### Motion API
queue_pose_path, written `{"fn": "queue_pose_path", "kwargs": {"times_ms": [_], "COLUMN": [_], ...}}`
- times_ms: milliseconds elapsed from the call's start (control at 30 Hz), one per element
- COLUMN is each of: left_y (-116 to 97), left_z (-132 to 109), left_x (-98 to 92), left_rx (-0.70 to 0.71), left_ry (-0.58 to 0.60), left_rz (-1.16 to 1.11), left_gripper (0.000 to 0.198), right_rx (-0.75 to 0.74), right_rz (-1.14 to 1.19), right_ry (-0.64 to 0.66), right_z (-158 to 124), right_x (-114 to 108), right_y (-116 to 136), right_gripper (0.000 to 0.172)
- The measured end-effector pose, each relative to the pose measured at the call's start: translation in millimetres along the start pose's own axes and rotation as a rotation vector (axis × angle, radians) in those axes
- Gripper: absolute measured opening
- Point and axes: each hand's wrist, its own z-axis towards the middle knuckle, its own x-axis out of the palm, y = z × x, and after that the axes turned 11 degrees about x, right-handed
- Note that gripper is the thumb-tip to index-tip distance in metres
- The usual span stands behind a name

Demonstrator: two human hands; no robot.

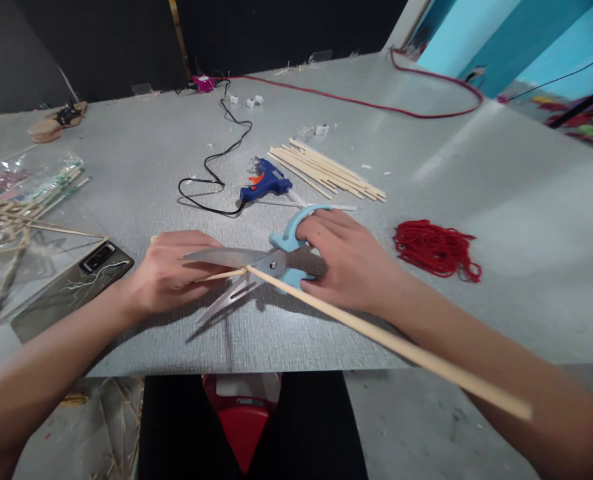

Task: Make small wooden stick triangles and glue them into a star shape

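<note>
My right hand [346, 257] has its fingers through the light-blue handles of a pair of scissors [275, 264], whose blades are spread and point left. Between the blades, near the pivot, lies a thin wooden stick [376, 337]. It looks bent or notched there, and its long part slants toward me at the lower right, above my right forearm. The stick's short left part runs into the closed fingers of my left hand [181, 270]. The upper blade passes in front of my left hand's fingers.
Beyond the scissors lie a blue glue gun [266, 181] with a black cord and a bundle of wooden sticks [326, 170]. Red yarn [436, 249] is heaped at right. A phone [73, 290] and a stick frame [6, 267] sit at left. A red cable [346, 100] crosses the back.
</note>
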Motion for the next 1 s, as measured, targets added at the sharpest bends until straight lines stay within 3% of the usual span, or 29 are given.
{"fn": "queue_pose_path", "kwargs": {"times_ms": [267, 767, 1000], "left_y": [-0.3, -3.6, -4.1], "left_z": [-2.8, -2.5, 4.4], "left_x": [-1.1, -3.1, -7.8], "left_rx": [0.0, -0.099, -0.053], "left_ry": [0.026, 0.074, 0.062], "left_rz": [-0.081, -0.203, -0.274], "left_gripper": [0.017, 0.018, 0.018], "right_rx": [-0.054, -0.083, -0.086], "right_rz": [0.0, 0.067, 0.079], "right_ry": [-0.068, -0.022, -0.043], "right_z": [-1.0, -2.8, -1.8], "right_x": [4.2, 3.2, 2.1], "right_y": [0.0, -4.2, -0.7], "right_gripper": [0.024, 0.023, 0.021]}}
